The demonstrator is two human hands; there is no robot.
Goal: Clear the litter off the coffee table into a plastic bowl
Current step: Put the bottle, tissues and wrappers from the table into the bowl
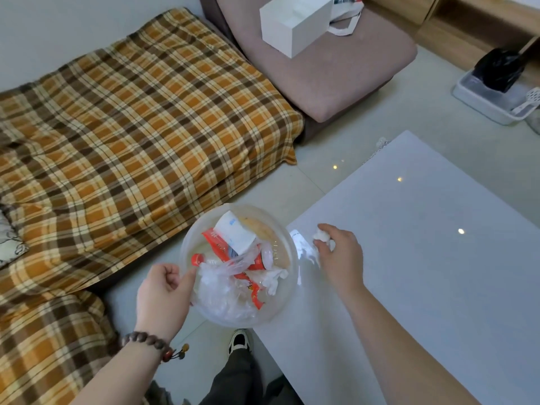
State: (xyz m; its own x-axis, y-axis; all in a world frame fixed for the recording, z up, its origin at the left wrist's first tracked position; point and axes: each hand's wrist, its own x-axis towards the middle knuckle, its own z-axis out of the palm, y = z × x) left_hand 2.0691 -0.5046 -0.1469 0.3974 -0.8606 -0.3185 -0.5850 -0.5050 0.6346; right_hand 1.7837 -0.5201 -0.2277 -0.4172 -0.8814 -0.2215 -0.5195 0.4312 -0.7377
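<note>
My left hand grips the near-left rim of a clear plastic bowl, held off the table's left corner above the floor. The bowl holds red wrappers, a white paper packet, a red bottle cap and crumpled clear plastic and tissue. My right hand rests over the white coffee table near its left corner, fingers closed on a small crumpled white tissue. A smear of white bits or glare lies on the table between that hand and the bowl.
A plaid-covered sofa fills the left. A brown cushion seat at the back carries a white box. A white tray with a black bag sits on the floor at far right. My leg and shoe are below the bowl.
</note>
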